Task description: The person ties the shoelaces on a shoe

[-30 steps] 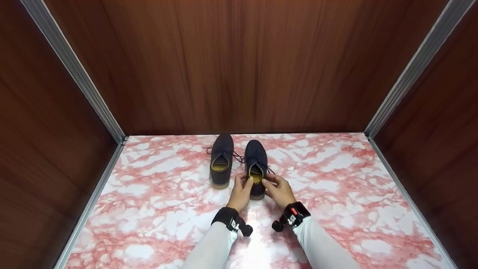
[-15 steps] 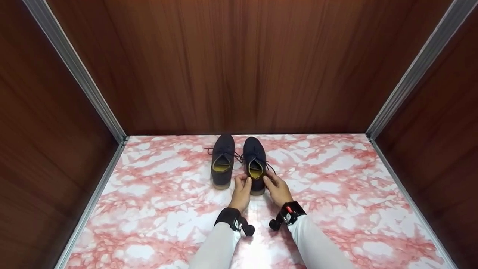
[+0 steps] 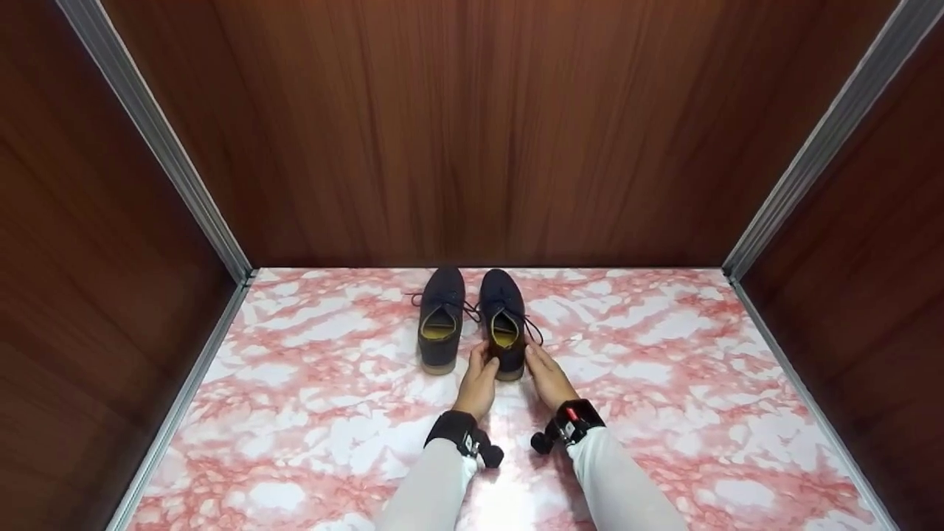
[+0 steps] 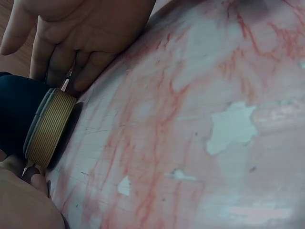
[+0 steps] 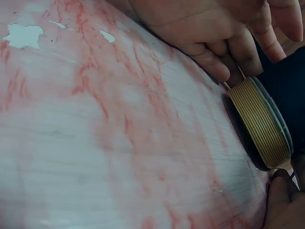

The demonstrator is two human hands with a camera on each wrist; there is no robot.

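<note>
Two dark navy lace-up shoes stand side by side, toes pointing away: the left shoe (image 3: 442, 284) and the right shoe (image 3: 502, 286). Yellow lining shows inside both. At the right shoe's heel, my left hand (image 3: 477, 389) is on its left side and my right hand (image 3: 550, 377) on its right side. In the left wrist view the thumb is held apart above the ribbed tan heel (image 4: 51, 131), with the other fingers low beside it. The right wrist view shows the loosely bent fingers alongside the same heel (image 5: 261, 123).
The shoes stand on a red-and-white marbled surface (image 3: 332, 413). A dark wood panel (image 3: 472, 133) rises just behind the toes. Further wood panels (image 3: 96, 295) close the sides, with grey metal strips (image 3: 833, 140) along the corners. Laces (image 3: 470, 311) lie between the shoes.
The right shoe has moved forward, level with the left shoe. My hands have loosened from its collar and slid down to the sides of its heel; the left shoe stays put.
</note>
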